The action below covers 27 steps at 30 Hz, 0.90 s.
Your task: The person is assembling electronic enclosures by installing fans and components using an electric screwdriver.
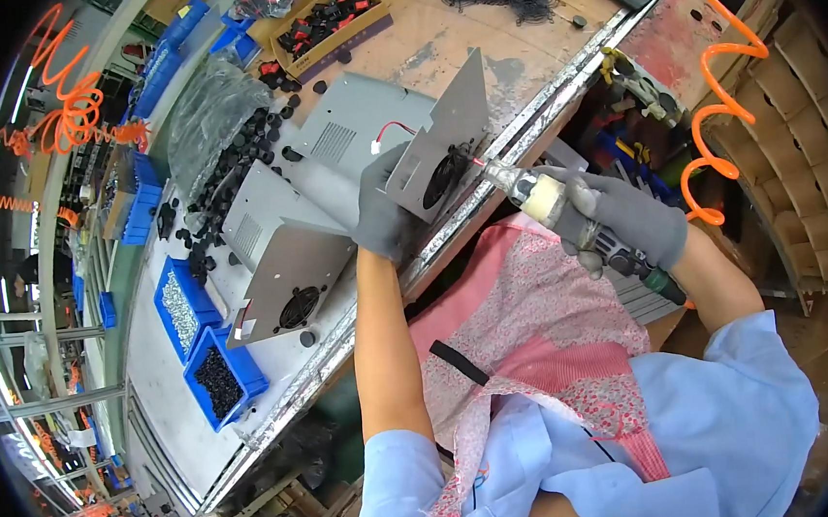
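My left hand (pixel 383 207), in a grey glove, grips a bent grey sheet-metal housing (pixel 460 104) at its near side. A black fan (pixel 443 180) sits against the housing's upright panel, and a short red lead with a white plug shows behind it. My right hand (pixel 625 215), also gloved, is wrapped round a power screwdriver (pixel 538 196). The driver's tip points at the panel beside the fan; I cannot tell whether it touches a screw. Left of my left hand stands a second grey housing (pixel 282 254) with its own black fan (pixel 299 308).
Blue bins of silver screws (pixel 180 311) and black screws (pixel 217 381) sit at the left. Black plastic caps (pixel 224 191) lie scattered near a clear plastic bag (pixel 213 119). Behind is a carton of red-and-black parts (pixel 333 27). An orange coiled hose (pixel 713 109) hangs at the right.
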Each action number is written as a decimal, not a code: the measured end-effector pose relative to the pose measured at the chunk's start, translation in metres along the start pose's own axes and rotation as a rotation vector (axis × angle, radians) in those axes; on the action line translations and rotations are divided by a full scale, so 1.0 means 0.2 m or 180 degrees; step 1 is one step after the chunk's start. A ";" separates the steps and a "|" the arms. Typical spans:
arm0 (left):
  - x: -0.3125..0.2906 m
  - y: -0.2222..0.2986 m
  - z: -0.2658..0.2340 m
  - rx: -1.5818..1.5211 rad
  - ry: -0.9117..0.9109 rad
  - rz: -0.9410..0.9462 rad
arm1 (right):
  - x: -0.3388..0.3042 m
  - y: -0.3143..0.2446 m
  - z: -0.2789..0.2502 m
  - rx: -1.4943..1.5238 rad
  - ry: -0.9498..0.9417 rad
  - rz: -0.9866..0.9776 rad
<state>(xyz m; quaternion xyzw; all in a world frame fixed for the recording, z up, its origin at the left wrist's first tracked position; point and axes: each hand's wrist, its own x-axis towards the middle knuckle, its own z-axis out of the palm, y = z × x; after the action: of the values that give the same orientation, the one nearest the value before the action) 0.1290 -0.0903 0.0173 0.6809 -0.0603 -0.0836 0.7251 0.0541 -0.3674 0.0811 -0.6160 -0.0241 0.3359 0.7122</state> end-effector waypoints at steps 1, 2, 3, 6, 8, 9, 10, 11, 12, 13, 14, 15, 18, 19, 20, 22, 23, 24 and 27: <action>0.00 -0.01 0.00 -0.0003 0.0045 0.0059 | 0.00 0.01 -0.01 0.0022 -0.0066 0.0028; 0.00 -0.03 -0.01 -0.0005 0.0090 0.0119 | 0.00 0.02 -0.03 0.0043 -0.0132 0.0056; 0.00 -0.05 -0.02 -0.0007 0.0135 0.0178 | 0.00 0.03 -0.04 0.0065 -0.0199 0.0083; 0.02 -0.09 -0.04 0.0027 0.0165 0.0264 | 0.01 0.04 -0.04 -0.0093 -0.0192 -0.0062; 0.03 -0.15 -0.07 0.0189 0.0202 0.0413 | 0.01 0.06 -0.04 -0.0182 -0.0079 -0.0129; 0.02 -0.16 -0.09 0.0276 0.0233 0.0489 | 0.02 0.07 -0.04 -0.0228 -0.0034 -0.0164; 0.00 -0.11 -0.05 0.0191 0.0762 0.0313 | 0.02 0.08 -0.04 -0.0344 0.0040 -0.0220; -0.02 -0.03 0.03 0.0082 0.1252 0.0137 | 0.02 0.11 -0.04 -0.0462 0.0159 -0.0274; -0.05 0.01 0.08 -0.0020 0.1744 -0.0047 | 0.01 0.13 -0.04 -0.0570 0.0271 -0.0327; -0.09 0.01 0.07 -0.0710 0.1886 -0.0166 | -0.01 0.14 -0.04 -0.0503 0.0250 -0.0320; -0.15 0.00 0.06 -0.1414 0.2026 -0.0302 | -0.04 0.16 -0.02 -0.0441 0.0227 -0.0289; -0.20 -0.02 0.04 -0.2004 0.1984 -0.0351 | -0.07 0.18 -0.01 -0.0379 0.0203 -0.0257; -0.39 -0.15 -0.01 -0.3515 0.1663 -0.0308 | -0.12 0.19 0.07 -0.0539 0.0029 0.0168; -0.42 -0.15 -0.02 -0.3633 0.1610 -0.0386 | -0.10 0.23 0.08 -0.0740 -0.0050 0.0121; -0.45 -0.15 -0.01 -0.3752 0.1555 -0.0460 | -0.09 0.24 0.11 -0.0805 -0.0093 0.0137; -0.51 -0.16 0.01 -0.3522 0.1220 -0.0230 | -0.06 0.25 0.17 -0.0931 -0.0188 0.0164; -0.54 -0.16 0.01 -0.3630 0.1099 -0.0254 | -0.05 0.27 0.18 -0.0860 -0.0270 0.0040; -0.56 -0.17 0.01 -0.3738 0.0973 -0.0278 | -0.04 0.29 0.20 -0.0785 -0.0346 -0.0083; -0.61 -0.21 -0.02 -0.4110 0.0662 -0.0406 | -0.01 0.31 0.25 -0.0687 -0.0392 -0.0366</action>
<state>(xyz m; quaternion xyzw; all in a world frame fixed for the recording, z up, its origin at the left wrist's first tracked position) 0.0093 -0.0641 -0.0223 0.1156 0.1128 -0.0795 0.9837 0.0026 -0.3241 0.0385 -0.6648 -0.1390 0.3271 0.6570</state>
